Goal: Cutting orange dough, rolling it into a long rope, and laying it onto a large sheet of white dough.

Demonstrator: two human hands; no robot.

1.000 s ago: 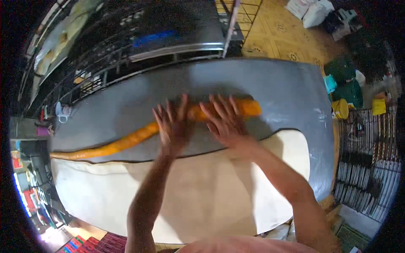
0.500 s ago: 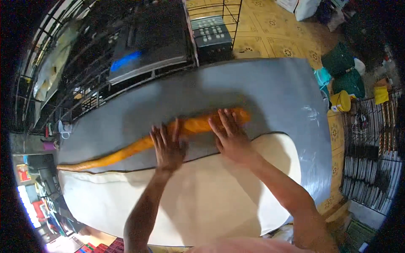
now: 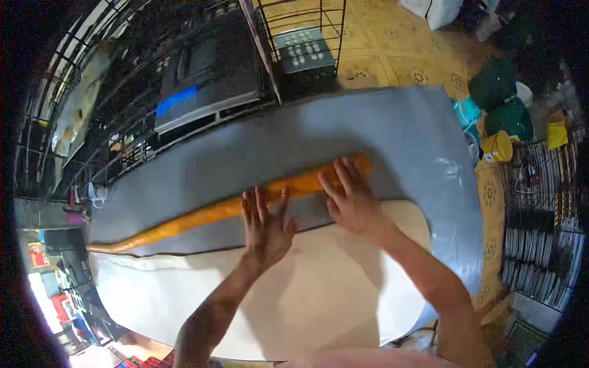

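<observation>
A long orange roll (image 3: 180, 224), apparently dough, tapers toward its left end on the grey table surface (image 3: 437, 147). My left hand (image 3: 267, 227) has its fingers spread, with the tips at the near side of the roll around its middle. My right hand (image 3: 353, 202) lies flatter, fingers apart, its tips over the roll close to the thick right end, which they partly hide. Below the roll, a wide cream-coloured sheet (image 3: 307, 288) with rounded corners covers the near part of the table, and both forearms cross over it.
Black wire racks with dark trays (image 3: 208, 73) stand beyond the table's far edge. A yellow bucket (image 3: 496, 146) and dark green crates (image 3: 508, 119) sit on the tiled floor (image 3: 392, 43) at right. A white cup (image 3: 96, 196) stands at the far left.
Over the last second both hands appear lower and further right in the picture, still on the roll, with my left hand shifted toward its right end. The whole view has shifted somewhat too.
</observation>
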